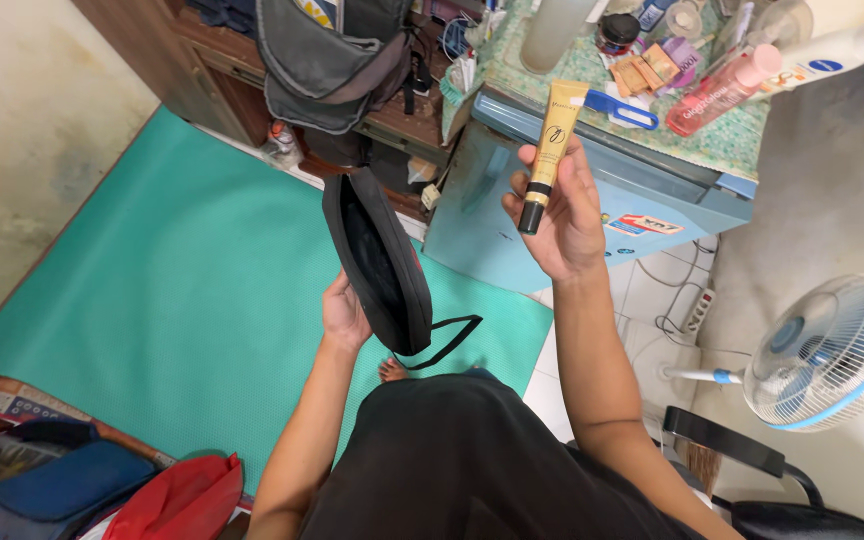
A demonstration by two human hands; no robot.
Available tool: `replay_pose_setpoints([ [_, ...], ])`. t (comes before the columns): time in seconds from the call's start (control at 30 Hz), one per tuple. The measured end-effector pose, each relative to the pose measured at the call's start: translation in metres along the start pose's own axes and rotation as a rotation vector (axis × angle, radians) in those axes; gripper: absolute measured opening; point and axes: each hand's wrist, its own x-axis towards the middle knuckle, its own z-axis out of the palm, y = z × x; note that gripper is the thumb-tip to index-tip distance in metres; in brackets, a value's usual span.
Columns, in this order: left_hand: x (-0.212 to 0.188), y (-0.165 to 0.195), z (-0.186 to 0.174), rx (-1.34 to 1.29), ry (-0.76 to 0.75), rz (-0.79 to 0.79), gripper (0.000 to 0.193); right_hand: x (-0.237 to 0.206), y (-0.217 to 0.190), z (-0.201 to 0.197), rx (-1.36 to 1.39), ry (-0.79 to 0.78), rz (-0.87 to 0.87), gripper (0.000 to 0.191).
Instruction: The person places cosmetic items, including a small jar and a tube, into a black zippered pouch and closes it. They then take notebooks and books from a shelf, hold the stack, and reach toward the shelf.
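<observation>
My right hand (567, 215) fingers pinch a gold tube (550, 150); left hand (344, 318) grips the open black pouch (377, 262). Loose pinch, tube could slip onto the green mat (182, 290).

Left hand (344, 318) under the open pouch (377, 262), held above the floor mat (172, 290); right hand (562, 215) to its right, raised with a capped tube (550, 150) before the small cabinet (592, 215). Bottles (742, 75) and small boxes (647, 68) on the cabinet top, a backpack (337, 60) hanging to its left. Fan (832, 350) far right on the floor, bags (102, 490) at lower left beside the mat.
</observation>
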Motion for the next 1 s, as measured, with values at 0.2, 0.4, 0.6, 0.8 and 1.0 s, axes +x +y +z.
replay_pose_setpoints([
  [0.2, 0.007, -0.016, 0.014, 0.031, -0.088, -0.04, 0.05, -0.011, -0.019, -0.009, 0.002, -0.025, -0.035, 0.024],
  [0.4, 0.011, -0.029, 0.019, 0.07, -0.02, -0.062, 0.054, -0.019, -0.038, -0.023, 0.011, -0.036, -0.053, 0.021],
  [0.6, 0.015, -0.057, 0.023, 0.012, -0.058, -0.071, 0.05, -0.027, -0.064, -0.036, 0.035, -0.026, -0.044, 0.025],
  [0.8, 0.02, -0.092, 0.027, 0.002, -0.12, -0.08, 0.048, -0.039, -0.09, -0.052, 0.053, -0.029, -0.038, 0.027],
  [1.0, 0.022, -0.115, 0.032, 0.001, -0.071, -0.092, 0.048, -0.051, -0.111, -0.065, 0.069, -0.033, -0.032, 0.029],
])
